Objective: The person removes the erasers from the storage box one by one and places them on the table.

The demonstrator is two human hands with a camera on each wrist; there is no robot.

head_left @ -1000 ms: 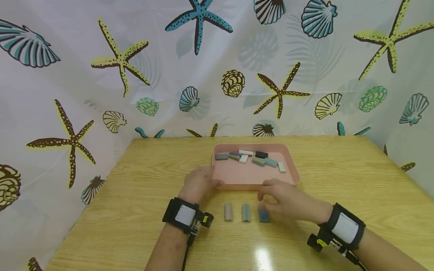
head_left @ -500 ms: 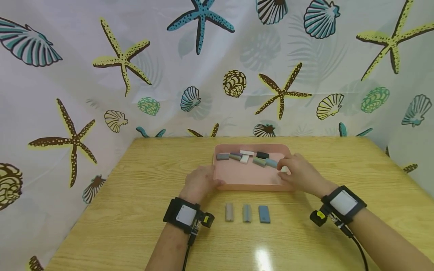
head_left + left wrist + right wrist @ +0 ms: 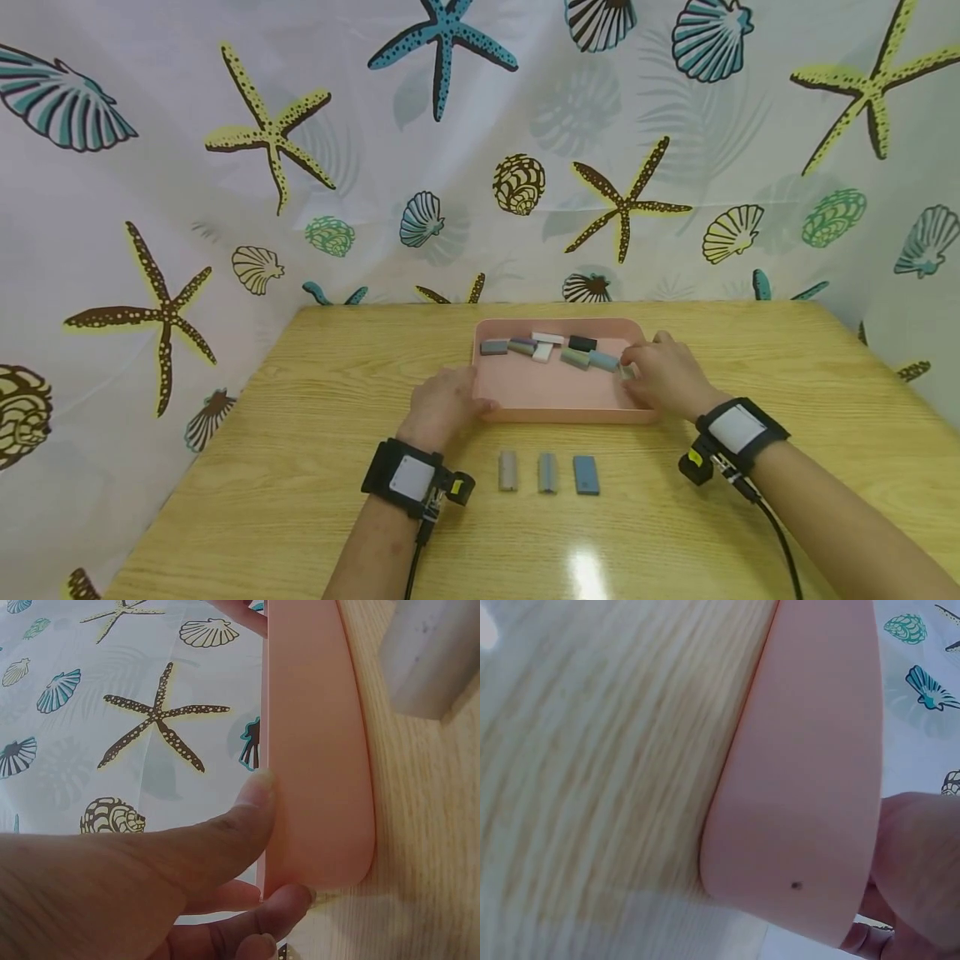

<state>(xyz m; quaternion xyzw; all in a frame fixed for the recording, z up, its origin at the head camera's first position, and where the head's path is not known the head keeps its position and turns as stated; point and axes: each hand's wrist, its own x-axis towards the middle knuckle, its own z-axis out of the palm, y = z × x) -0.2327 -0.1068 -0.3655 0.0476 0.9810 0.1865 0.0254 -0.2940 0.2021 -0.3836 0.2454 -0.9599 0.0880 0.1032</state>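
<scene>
A shallow pink tray (image 3: 555, 415) holds several small rectangular blocks. At its front left corner my left hand (image 3: 442, 407) grips the wall; in the left wrist view the thumb (image 3: 251, 810) lies on the rim, with fingers curled around the corner outside. My right hand (image 3: 667, 375) reaches over the right end, thumb and forefinger closed about a small white block (image 3: 627, 372), mostly covered. In the right wrist view the tray wall (image 3: 802, 772) hides those fingertips. A light blue block (image 3: 603, 361) lies just left of them.
In front of the tray, a beige block (image 3: 507, 472), a grey-blue block (image 3: 547, 473) and a blue block (image 3: 587, 475) stand in a row on the wooden table (image 3: 315, 500). A curtain printed with shells and starfish (image 3: 450, 167) hangs behind.
My right hand has left the blue block on the table and moved up and right into the tray, to the white block. The left hand stays on the tray corner.
</scene>
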